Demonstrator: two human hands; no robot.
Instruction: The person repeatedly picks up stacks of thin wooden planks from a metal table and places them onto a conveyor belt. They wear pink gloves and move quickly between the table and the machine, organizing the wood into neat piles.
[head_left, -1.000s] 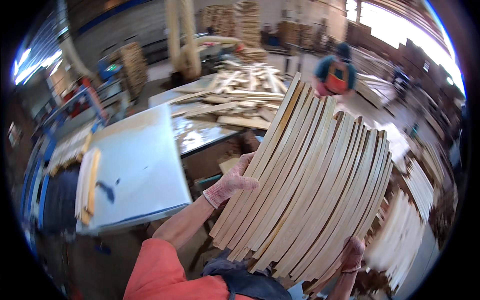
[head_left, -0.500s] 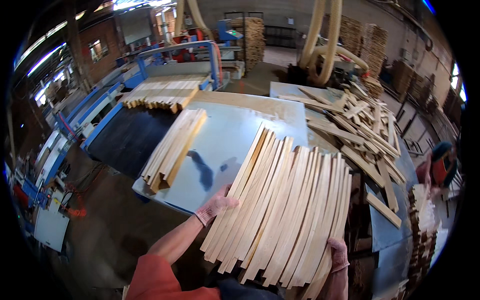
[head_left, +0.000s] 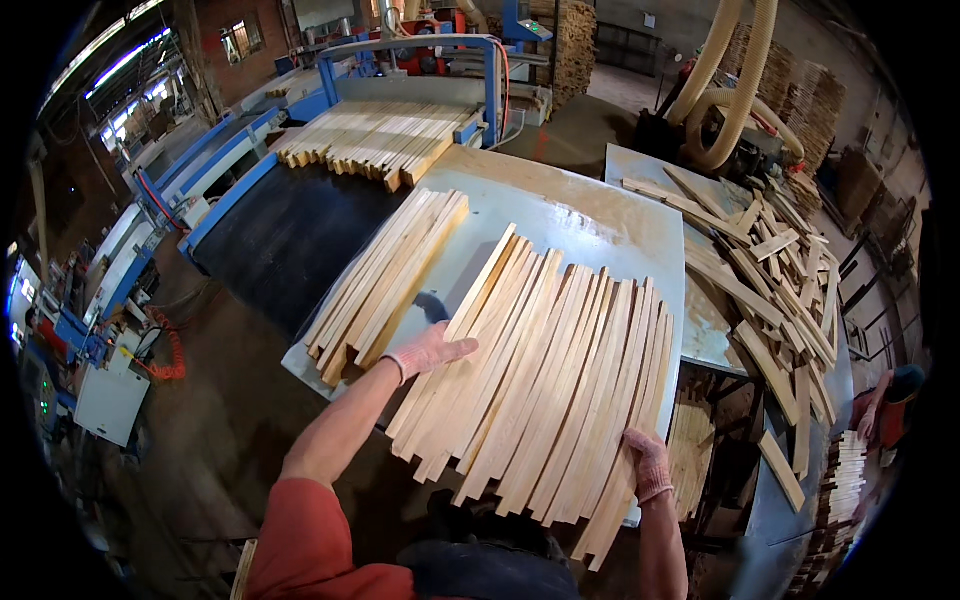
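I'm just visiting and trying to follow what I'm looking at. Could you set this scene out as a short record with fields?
Place: a woodworking shop with blue machines and pale ducting hoses
Left hand: gloved, palm flat on the left edge of the bundle of wooden slats
Right hand: gloved, gripping the bundle's lower right edge
Bundle: fanned out, over the near edge of the grey table
Beside it: smaller slat stack on the table, to the left
Further off: slats on the conveyor; loose offcuts at right
Other person: crouched at far right

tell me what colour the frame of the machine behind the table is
Blue; the machine frame shows clearest at the top of the head view.
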